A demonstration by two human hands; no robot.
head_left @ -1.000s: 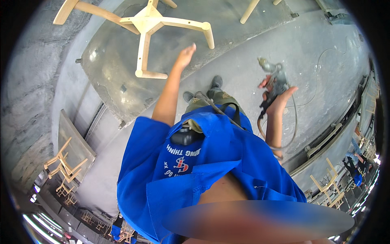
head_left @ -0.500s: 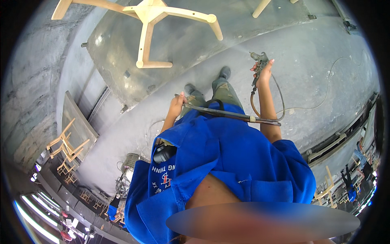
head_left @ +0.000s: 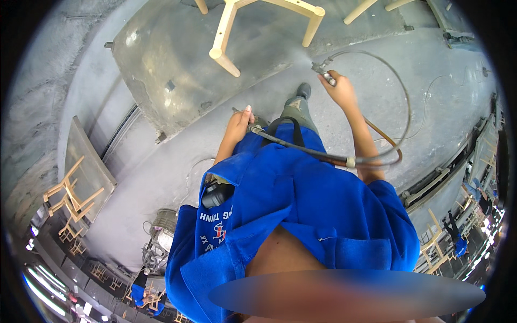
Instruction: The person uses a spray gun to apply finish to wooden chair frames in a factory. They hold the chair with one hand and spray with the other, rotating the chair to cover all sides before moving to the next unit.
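My right hand [head_left: 340, 90] is closed around the grip of a metal spray gun [head_left: 322, 70], held out ahead of me to the right. Pale mist leaves its nozzle toward a light wooden chair frame [head_left: 224, 33], whose legs point different ways; its upper part is cut off by the picture's edge. At waist height, my left hand [head_left: 236, 130] is wrapped round the fitting end of a dark hose [head_left: 299, 149]. A small dark tip pokes out beyond those fingers. The hose crosses my blue jacket and loops up on the right toward the gun.
The chair frame is over a grey, stained platform [head_left: 156, 102]. More wooden legs [head_left: 360, 12] show at the top right. A thin line [head_left: 425, 107] lies on the floor. At lower left stand a metal pot [head_left: 164, 219] and other chair frames [head_left: 70, 194]. People work farther off.
The spray gun has tilted and moved slightly left, and its hose now bows out in a wide loop. The chair frame appears shifted right and upward, showing different legs. My left hand keeps its grip.
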